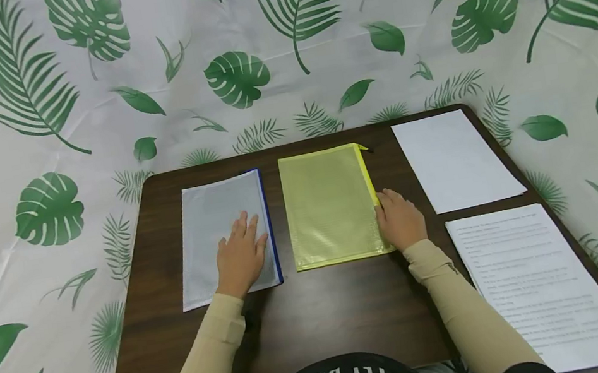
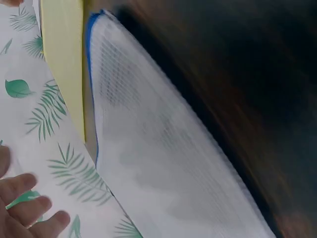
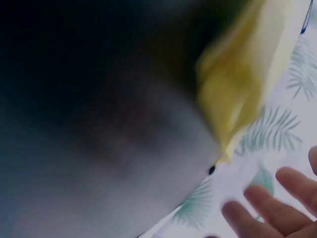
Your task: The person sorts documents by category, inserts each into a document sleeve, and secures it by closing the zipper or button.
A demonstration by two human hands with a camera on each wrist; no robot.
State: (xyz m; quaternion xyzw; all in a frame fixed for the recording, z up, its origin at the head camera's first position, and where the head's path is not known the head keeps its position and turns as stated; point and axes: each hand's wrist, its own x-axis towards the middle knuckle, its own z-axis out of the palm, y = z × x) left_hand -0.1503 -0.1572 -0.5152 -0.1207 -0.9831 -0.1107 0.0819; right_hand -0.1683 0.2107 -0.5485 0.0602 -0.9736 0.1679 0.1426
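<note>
A whitish mesh zip pouch (image 1: 207,225) with a blue zipper edge lies flat on the left part of the table. Over it is my left hand (image 1: 240,255), fingers straight and spread; whether it touches the pouch I cannot tell. To the right lies a yellow mesh zip pouch (image 1: 327,208), its zipper along the right side and a dark pull at the top corner. My right hand (image 1: 400,220) is at that zipper edge, low on the side. In the right wrist view its fingers (image 3: 267,213) look loosely extended, and the yellow pouch's edge (image 3: 237,94) appears raised and blurred.
The dark brown table (image 1: 341,321) has rounded corners. On its right side lie a blank white sheet (image 1: 456,158) and, nearer me, a stack of printed pages (image 1: 542,286) that reaches the front edge. A leaf-patterned white cloth (image 1: 170,128) surrounds the table.
</note>
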